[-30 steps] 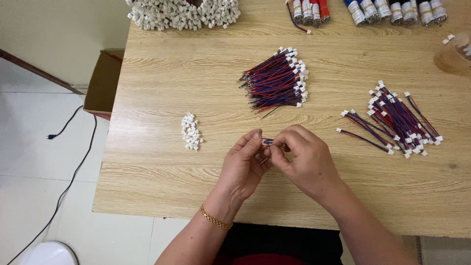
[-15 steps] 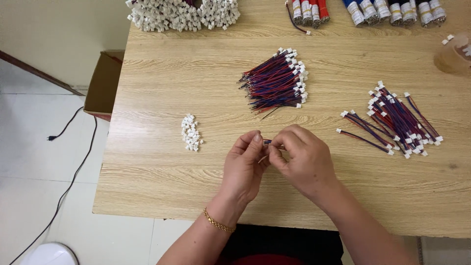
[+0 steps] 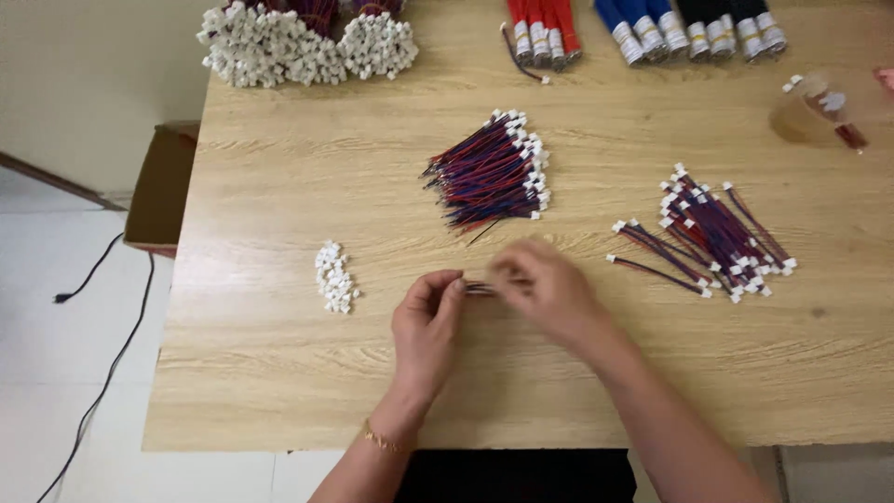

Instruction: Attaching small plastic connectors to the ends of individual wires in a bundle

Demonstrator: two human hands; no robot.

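Head view: near the bench's [image 3: 279, 391] front edge, the left hand [image 3: 426, 328] pinches one end of a short red-and-blue wire lead [image 3: 479, 289]. The blurred right hand [image 3: 545, 289] grips the other end, seemingly to keep it taut. Loose white connectors [image 3: 335, 277] lie just left, within reach; wire bundles [image 3: 492, 172] sit behind.

The right hand [image 3: 545, 289] is smeared by motion blur, so its fingers cannot be counted, and they hide most of the short wire [image 3: 480, 288] pinched between both hands. At the far edge, the white connector heaps [image 3: 303, 47] and the red, blue and black bundles [image 3: 643, 28] are cut off. The clear cup [image 3: 819, 110] at far right is blurred, its contents unreadable. Both forearms leave the near edge.
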